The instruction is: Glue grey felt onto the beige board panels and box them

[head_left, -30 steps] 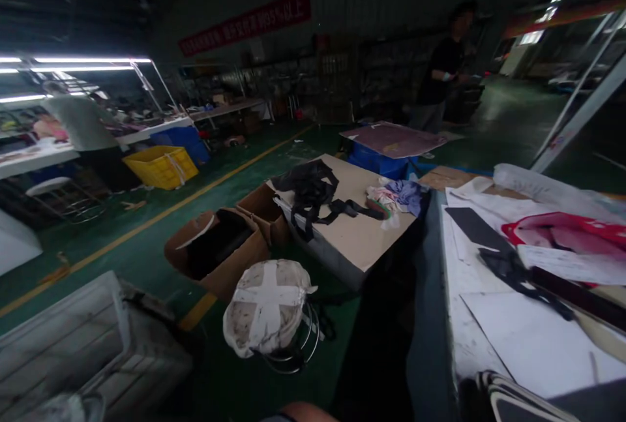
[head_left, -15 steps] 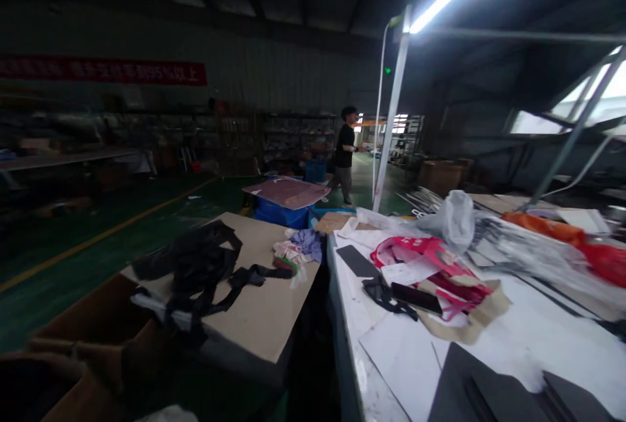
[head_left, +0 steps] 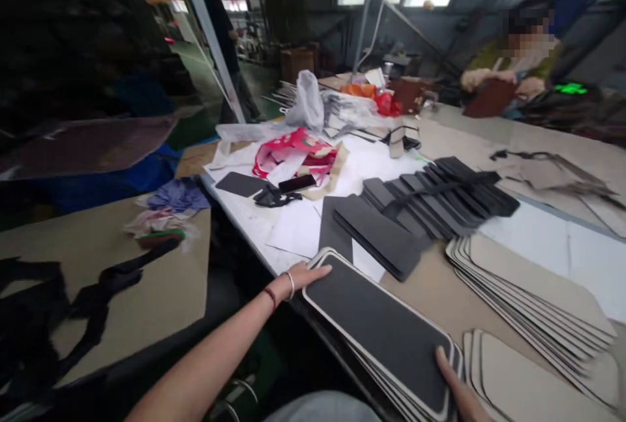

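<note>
A stack of flat dark panels with pale rims (head_left: pixel 381 327) lies at the near edge of the worktable (head_left: pixel 430 282). My left hand (head_left: pixel 303 275) rests against the stack's left end with its fingers stretched out; a bracelet and a red cord are on the wrist. My right hand (head_left: pixel 460 392) holds the stack's right end, thumb on top and the other fingers hidden underneath.
Overlapping dark grey pieces (head_left: pixel 420 203) and a fanned pile of beige boards (head_left: pixel 528 291) lie beyond the stack. A red-and-pink bag (head_left: pixel 296 154) and a phone (head_left: pixel 297 182) sit further back. A person (head_left: pixel 518 50) works across the table. A low board (head_left: pixel 147 278) with black straps (head_left: pixel 98 285) is on the left.
The view has swung right and down from the hall floor to the worktable. Both my hands have come into view on the stack of panels.
</note>
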Demonstrator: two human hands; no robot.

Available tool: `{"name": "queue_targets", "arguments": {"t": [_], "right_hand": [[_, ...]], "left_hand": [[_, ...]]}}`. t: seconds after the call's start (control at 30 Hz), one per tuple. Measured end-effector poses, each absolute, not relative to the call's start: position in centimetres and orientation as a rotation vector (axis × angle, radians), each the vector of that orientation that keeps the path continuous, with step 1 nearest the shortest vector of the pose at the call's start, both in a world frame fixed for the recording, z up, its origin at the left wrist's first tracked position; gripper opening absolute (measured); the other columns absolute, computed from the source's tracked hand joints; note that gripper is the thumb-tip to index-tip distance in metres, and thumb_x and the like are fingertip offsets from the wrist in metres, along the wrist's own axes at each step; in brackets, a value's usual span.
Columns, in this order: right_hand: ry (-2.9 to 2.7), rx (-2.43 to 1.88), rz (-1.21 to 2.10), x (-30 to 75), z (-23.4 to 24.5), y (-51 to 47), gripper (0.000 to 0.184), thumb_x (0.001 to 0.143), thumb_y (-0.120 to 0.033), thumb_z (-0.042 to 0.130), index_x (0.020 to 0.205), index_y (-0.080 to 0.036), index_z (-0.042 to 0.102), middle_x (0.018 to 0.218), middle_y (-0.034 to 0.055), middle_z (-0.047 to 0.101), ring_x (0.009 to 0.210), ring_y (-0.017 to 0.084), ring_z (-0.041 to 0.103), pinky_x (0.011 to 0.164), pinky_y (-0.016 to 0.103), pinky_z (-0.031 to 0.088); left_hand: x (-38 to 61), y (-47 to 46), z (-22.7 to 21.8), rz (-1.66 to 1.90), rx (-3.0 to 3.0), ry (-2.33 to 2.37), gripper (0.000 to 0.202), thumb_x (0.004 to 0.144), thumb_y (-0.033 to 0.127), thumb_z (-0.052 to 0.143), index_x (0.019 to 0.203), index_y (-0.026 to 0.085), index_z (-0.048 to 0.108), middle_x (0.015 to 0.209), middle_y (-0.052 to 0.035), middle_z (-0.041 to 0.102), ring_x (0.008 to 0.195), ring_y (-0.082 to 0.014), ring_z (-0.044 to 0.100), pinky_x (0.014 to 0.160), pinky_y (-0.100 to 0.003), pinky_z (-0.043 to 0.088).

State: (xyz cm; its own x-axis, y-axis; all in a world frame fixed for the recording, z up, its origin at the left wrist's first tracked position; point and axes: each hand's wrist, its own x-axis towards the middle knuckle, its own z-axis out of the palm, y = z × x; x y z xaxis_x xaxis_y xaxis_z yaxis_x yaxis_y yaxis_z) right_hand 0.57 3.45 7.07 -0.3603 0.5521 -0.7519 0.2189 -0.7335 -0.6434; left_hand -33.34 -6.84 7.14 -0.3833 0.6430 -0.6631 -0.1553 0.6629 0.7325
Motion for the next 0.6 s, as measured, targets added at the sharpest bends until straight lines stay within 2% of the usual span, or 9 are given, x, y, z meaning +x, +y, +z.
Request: {"name": "queue_targets", "arguments": {"t": [0.1,0.17,0.33,0.6], "right_hand": [[-0.796,-1.729,2.247,-0.5,7.4,3.4,0.066,0.07,-0.051,0.06,0.126,-0.02,0.042,0.104,0.0103,0.065,0.095,0.026,0.061,0.076,0.04,0.054],[-0.686,-1.723,2.292,-1.4,8.1,3.5,0.073,0.069,-0.05,0.062,0.128,-0.013,0.041,0.1,0.0123,0.066,0.093,0.026,0.062,0.081,0.039,0.052],[-0.729,-1.659,2.261,-2.0,9.5,3.0,0.07,0.07,-0.046,0.063,0.128,-0.012,0.042,0.1,0.0111,0.066,0.093,0.024,0.062,0.086,0.036,0.05],[-0.575,-1.568,2.27,-1.6,8.5,2.4,0.068,0.071,-0.038,0.066,0.128,-0.01,0.04,0.101,0.0126,0.066,0.094,0.025,0.061,0.09,0.038,0.047]], "left_hand": [[-34.6,-6.4,6.6,0.824,0.368,1.62,0.064,0.054,0.066,0.061,0.087,0.011,0.064,0.087,-0.0128,0.068,0.079,-0.0248,0.063,0.067,-0.031,0.051],[-35.0,-6.3,6.5,0.817,0.322,1.519,0.063,0.055,0.064,0.063,0.085,0.009,0.064,0.087,-0.0148,0.068,0.078,-0.0248,0.064,0.067,-0.031,0.052],[-34.8,-6.3,6.7,0.896,0.286,1.417,0.058,0.057,0.052,0.069,0.096,0.01,0.06,0.091,-0.0139,0.068,0.077,-0.0227,0.064,0.07,-0.031,0.053],[-35.1,-6.2,7.9,0.797,0.259,1.393,0.051,0.059,0.043,0.072,0.095,0.009,0.06,0.086,-0.0119,0.069,0.073,-0.0199,0.064,0.07,-0.029,0.052]]}}
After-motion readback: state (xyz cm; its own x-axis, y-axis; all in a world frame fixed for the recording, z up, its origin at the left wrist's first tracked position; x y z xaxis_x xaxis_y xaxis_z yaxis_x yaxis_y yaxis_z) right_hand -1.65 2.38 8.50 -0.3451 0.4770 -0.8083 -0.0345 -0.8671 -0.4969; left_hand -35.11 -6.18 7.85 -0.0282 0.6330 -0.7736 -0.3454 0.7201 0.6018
